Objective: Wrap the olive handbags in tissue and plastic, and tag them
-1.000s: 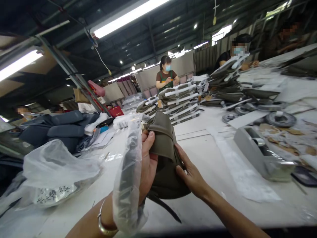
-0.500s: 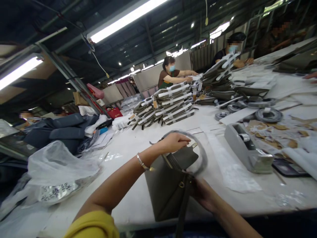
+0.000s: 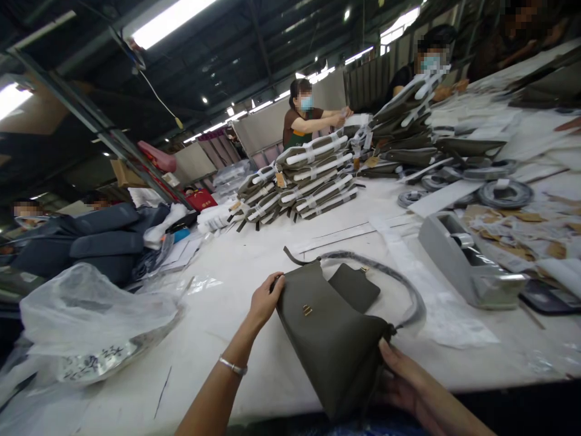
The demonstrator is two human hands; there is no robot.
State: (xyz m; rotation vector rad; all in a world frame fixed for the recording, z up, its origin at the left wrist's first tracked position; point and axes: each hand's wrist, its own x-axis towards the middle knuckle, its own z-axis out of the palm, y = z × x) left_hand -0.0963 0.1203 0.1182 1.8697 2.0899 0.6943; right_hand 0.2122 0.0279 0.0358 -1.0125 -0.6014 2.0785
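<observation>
An olive-grey handbag (image 3: 333, 327) lies tilted at the near side of the white table, its face with a small gold emblem (image 3: 307, 310) turned up. My left hand (image 3: 267, 298) grips the bag's left upper corner, thumb on the face and fingers behind. At the opposite side, my right hand (image 3: 402, 375) holds the right edge with the thumb on top; its other fingers are partly hidden under the bag. A flap (image 3: 354, 287) with a gold clasp extends beyond the opening. The wrapped strap (image 3: 411, 287) curves away over the table.
A grey tape dispenser (image 3: 467, 260) stands to the right, beside a dark phone-like object (image 3: 549, 300). Stacked wrapped bags (image 3: 313, 175) lie at the back, where a masked co-worker (image 3: 302, 115) reaches over. Clear plastic (image 3: 95, 315) covers the left, with dark blue padded pieces (image 3: 106, 242) behind.
The handbag has turned so its emblem face shows. My left hand has moved from above the strap and opening down to the bag's left corner. My right hand stays at the right side.
</observation>
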